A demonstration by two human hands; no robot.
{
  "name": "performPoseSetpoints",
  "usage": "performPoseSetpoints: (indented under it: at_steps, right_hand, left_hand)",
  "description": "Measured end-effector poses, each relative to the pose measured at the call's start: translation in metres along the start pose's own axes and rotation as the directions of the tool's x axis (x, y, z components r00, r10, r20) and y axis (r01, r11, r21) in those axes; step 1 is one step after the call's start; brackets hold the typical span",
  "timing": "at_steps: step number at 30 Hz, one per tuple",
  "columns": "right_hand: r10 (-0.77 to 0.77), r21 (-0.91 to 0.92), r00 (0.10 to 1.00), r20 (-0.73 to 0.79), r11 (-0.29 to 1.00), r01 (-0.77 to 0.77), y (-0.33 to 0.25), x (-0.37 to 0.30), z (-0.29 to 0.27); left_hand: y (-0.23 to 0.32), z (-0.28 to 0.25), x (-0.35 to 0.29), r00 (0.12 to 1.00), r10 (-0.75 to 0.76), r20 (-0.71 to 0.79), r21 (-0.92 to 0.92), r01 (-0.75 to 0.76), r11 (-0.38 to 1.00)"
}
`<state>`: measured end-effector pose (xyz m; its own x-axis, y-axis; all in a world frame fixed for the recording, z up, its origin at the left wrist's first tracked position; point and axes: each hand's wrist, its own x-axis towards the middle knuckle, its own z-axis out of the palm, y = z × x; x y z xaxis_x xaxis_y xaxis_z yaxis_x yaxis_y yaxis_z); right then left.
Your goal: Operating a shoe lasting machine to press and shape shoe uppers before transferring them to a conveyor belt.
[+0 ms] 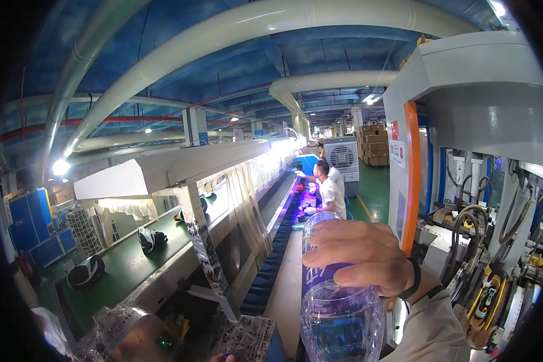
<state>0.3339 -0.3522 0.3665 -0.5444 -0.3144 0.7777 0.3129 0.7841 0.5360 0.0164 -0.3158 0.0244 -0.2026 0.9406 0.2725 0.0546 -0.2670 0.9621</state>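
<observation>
My right hand [368, 253] is wrapped round a clear plastic bottle [342, 320] with a purple label, raised close in front of me. Clear liquid shows in its near part, and its lower end runs out of the picture. A dark band circles the wrist below a beige sleeve. Of my left hand [216, 358], only a sliver of fingertips appears at the lower edge, against a small blue-purple piece too small to name. Just above it is a worn, plastic-wrapped machine surface [244, 335].
Shoes [85, 273] ride a green conveyor [117, 289] at left, under a long white hood [163, 166]. A machine [470, 241] with hoses stands close at right. Ahead, people in white shirts [330, 193] work beside the purple-lit line; boxes [373, 145] are stacked beyond.
</observation>
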Motion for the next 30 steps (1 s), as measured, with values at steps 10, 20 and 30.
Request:
performPoseSetpoints:
  at_steps: [10, 20, 30]
  right_hand:
    - [0.017, -0.007, 1.0, 0.017, 1.0, -0.017, 0.0007, -0.0008, -0.0019]
    - [0.005, -0.021, 1.0, 0.015, 1.0, -0.005, 0.0024, 0.0008, -0.0015]
    - [-0.001, -0.041, 1.0, -0.008, 0.999, 0.001, 0.0084, -0.0001, -0.0026]
  left_hand:
    - [-0.0033, 0.0006, 0.0015, 1.0, -0.014, 0.003, 0.001, 0.014, 1.0]
    - [-0.0043, -0.0009, 0.0017, 1.0, -0.02, 0.001, 0.004, 0.02, 1.0]
    - [-0.0016, 0.0013, 0.0027, 1.0, -0.01, -0.004, 0.043, 0.011, 0.999]
